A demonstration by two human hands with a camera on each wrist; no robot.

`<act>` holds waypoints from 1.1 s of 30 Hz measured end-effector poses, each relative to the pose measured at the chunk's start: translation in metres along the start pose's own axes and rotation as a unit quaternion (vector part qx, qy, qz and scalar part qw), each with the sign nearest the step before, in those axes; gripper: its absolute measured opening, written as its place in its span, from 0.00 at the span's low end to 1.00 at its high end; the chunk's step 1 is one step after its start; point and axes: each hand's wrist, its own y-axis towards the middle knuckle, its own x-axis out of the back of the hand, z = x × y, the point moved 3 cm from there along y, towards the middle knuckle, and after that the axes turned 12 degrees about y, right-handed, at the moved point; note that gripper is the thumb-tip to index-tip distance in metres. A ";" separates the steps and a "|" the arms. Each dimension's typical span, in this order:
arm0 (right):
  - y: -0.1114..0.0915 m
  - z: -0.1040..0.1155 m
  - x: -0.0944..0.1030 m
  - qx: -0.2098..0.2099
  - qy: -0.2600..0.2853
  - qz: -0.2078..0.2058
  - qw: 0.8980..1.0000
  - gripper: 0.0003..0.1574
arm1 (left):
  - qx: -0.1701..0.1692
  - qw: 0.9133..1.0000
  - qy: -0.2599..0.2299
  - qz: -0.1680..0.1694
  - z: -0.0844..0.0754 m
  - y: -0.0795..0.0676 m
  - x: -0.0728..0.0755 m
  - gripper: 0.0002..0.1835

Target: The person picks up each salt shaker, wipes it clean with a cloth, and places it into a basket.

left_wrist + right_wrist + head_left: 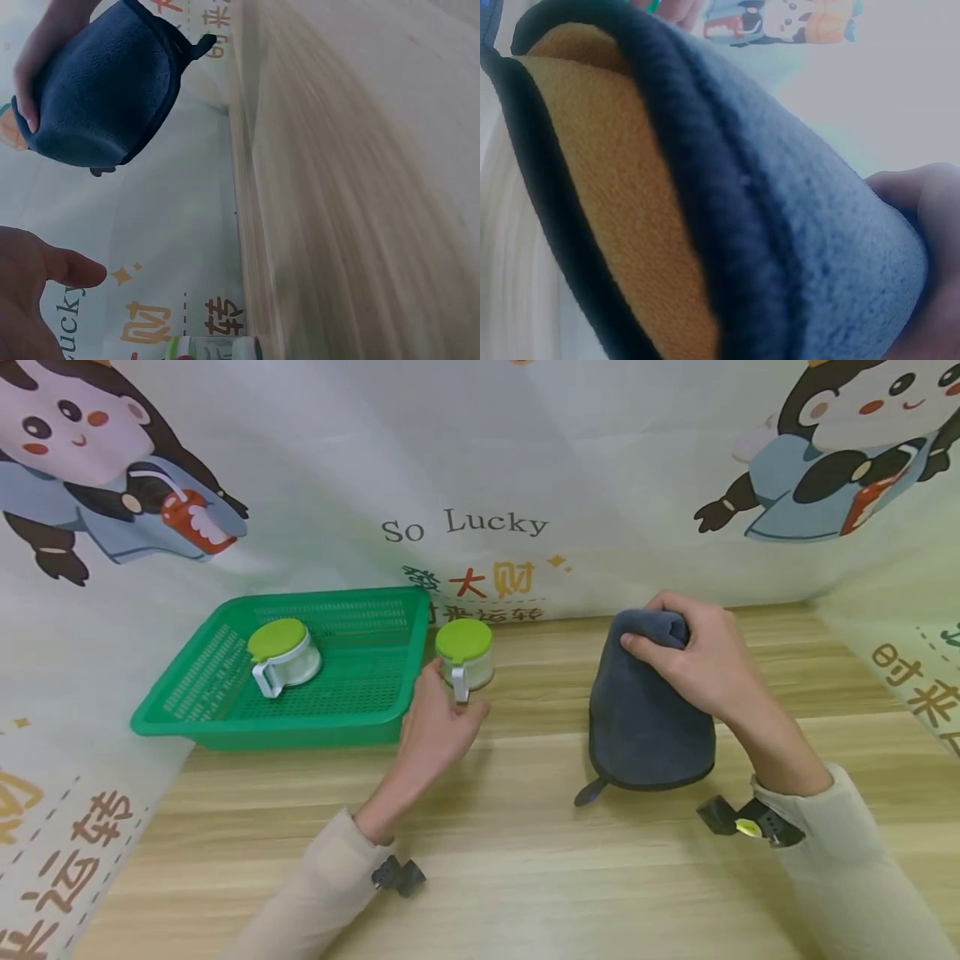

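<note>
My right hand (701, 652) grips a folded dark blue-grey cloth (648, 718) by its top, with the thumb across the front. The cloth hangs down from it, a small loop at its lower corner; in the right wrist view its inner side (630, 195) is orange. On the table, a clear jar with a green lid (463, 643) and a white handle stands just right of the basket. My left hand (442, 727) is beside this jar, fingers at its left side and the thumb extended near the handle. The left wrist view catches only the jar's edge (214, 347).
A green plastic basket (300, 742) stands on the left of the wooden table (480, 877). Inside it, a similar green-lidded jar (288, 652) sits tilted. A printed white sheet (600, 485) rises behind the table and along both sides.
</note>
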 end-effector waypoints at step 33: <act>-0.001 0.000 -0.011 -0.012 -0.020 0.028 0.999 0.12 | 0.132 0.988 -0.080 -0.021 0.009 0.043 -0.027 0.23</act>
